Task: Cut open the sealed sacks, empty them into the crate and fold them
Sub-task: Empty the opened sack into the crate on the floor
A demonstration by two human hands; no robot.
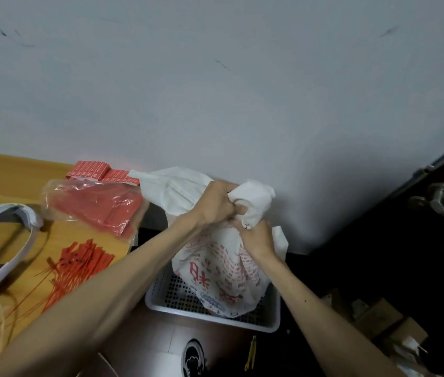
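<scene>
left hand [215, 205], right hand [256, 238] grip sack [223, 270] | in crate [212, 318] | red ties [78, 263] on table [0, 172]

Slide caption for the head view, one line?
Left hand and right hand grip the bunched top of the sack, its base in the crate.

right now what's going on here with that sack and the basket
A person stands over a white crate on the floor, holding a white sack with red print so that its lower end sits inside the crate. Both hands grip the bunched top: the left hand higher, the right hand just below. Whether the sack is open cannot be told. Loose red ties lie on the wooden table to the left.
</scene>
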